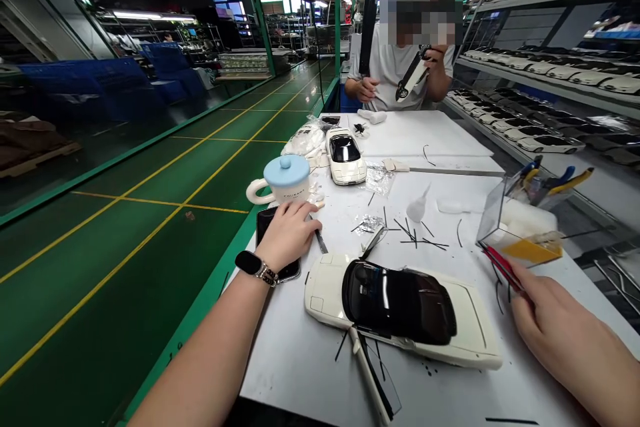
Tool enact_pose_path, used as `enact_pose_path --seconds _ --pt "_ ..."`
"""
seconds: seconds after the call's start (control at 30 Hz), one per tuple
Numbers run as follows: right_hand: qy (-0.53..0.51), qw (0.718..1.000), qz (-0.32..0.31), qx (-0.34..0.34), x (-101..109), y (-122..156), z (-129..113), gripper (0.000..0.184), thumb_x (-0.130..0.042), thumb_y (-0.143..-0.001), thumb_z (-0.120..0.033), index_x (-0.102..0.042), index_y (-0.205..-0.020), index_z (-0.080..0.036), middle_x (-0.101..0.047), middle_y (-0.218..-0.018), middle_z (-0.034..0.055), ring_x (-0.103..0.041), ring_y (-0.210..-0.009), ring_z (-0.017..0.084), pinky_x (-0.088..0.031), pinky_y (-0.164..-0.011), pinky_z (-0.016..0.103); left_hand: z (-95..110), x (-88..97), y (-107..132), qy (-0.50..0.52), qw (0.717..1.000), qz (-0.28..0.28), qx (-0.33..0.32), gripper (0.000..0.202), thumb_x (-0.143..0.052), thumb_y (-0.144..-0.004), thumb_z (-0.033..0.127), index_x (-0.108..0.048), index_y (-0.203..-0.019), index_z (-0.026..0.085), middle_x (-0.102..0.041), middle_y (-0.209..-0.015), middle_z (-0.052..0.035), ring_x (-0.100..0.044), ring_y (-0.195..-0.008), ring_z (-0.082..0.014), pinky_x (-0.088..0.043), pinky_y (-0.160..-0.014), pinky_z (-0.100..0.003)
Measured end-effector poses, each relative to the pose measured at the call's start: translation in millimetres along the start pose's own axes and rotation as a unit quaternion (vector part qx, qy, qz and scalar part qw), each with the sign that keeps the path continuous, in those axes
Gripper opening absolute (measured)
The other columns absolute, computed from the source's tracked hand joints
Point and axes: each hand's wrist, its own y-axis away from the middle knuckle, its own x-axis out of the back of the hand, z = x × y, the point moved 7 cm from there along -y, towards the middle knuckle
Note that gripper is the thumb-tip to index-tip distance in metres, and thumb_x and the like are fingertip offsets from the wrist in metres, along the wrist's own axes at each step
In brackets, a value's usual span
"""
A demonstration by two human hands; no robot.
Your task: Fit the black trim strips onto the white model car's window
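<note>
A white model car body with a black glossy roof (400, 307) lies on the white table (300, 360) in front of me. My left hand (289, 232), with a watch on the wrist, rests palm down on a black phone (270, 240), fingers curled beside a thin metal tool (320, 240). My right hand (565, 333) is closed on a red-handled tool (500, 265) at the right of the car. Thin black strips (415, 233) lie scattered behind the car. A loose white door part (367, 373) lies at the car's near side.
A white mug with a blue lid (283, 181) stands at the table's left edge. A second white model car (345, 157) sits further back. A clear box with pliers (530, 213) stands at right. Across the table a person holds a car part (413, 77). Shelves of car bodies (540, 73) line the right.
</note>
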Motion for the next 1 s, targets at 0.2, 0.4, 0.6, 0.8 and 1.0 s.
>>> enact_pose_path --seconds 0.2,0.4,0.6,0.8,1.0 --pt "-0.031 0.990 0.121 0.068 38.3 0.2 -16.4 0.062 -0.033 -0.092 -0.052 -0.046 -0.134 -0.009 -0.053 -0.122 0.0182 -0.054 -0.107 0.037 -0.044 -0.092 0.051 -20.4 24.6 3.9 -0.039 0.990 0.117 0.072 0.020 -0.051 -0.086 0.014 -0.066 -0.096 0.022 -0.066 -0.103 -0.0066 -0.056 -0.105 -0.0275 -0.034 -0.100 -0.053" --pt "-0.218 0.944 0.194 0.153 99.5 30.5 -84.3 0.041 -0.053 -0.089 -0.027 -0.049 -0.129 -0.019 -0.054 -0.122 0.0114 -0.053 -0.110 0.028 -0.039 -0.098 0.043 -24.0 61.4 21.8 0.229 0.910 0.301 0.172 0.013 -0.056 -0.088 0.025 -0.061 -0.098 0.019 -0.065 -0.092 -0.0046 -0.061 -0.087 -0.0199 -0.048 -0.084 -0.038" --pt "-0.410 0.892 0.071 0.175 84.8 42.7 -135.9 0.054 -0.051 -0.092 -0.030 -0.032 -0.141 -0.016 -0.062 -0.105 0.0076 -0.059 -0.100 0.020 -0.048 -0.088 0.030 61.1 75.0 11.9 0.305 0.921 0.216 -0.113 0.016 -0.056 -0.086 0.015 -0.060 -0.101 0.019 -0.067 -0.088 -0.0044 -0.061 -0.082 -0.0160 -0.050 -0.081 -0.034" --pt "-0.547 0.835 0.031 0.055 65.2 37.7 -146.4 0.046 -0.052 -0.093 -0.035 -0.039 -0.136 -0.025 -0.061 -0.111 0.0049 -0.062 -0.094 0.017 -0.053 -0.080 0.025 114.7 73.7 20.6 0.172 0.916 0.266 -0.245 0.017 -0.047 -0.090 0.015 -0.058 -0.103 0.019 -0.068 -0.086 -0.0022 -0.062 -0.080 -0.0123 -0.049 -0.086 -0.033" --pt "-0.501 0.854 0.095 0.103 77.2 31.4 -147.7 0.026 -0.054 -0.090 -0.021 -0.056 -0.115 -0.024 -0.062 -0.106 0.0033 -0.061 -0.094 0.019 -0.051 -0.079 0.025 120.3 74.6 23.0 0.140 0.919 0.281 -0.240 0.010 -0.053 -0.090 0.019 -0.058 -0.098 0.021 -0.069 -0.087 0.0018 -0.063 -0.088 -0.0112 -0.043 -0.097 -0.035"
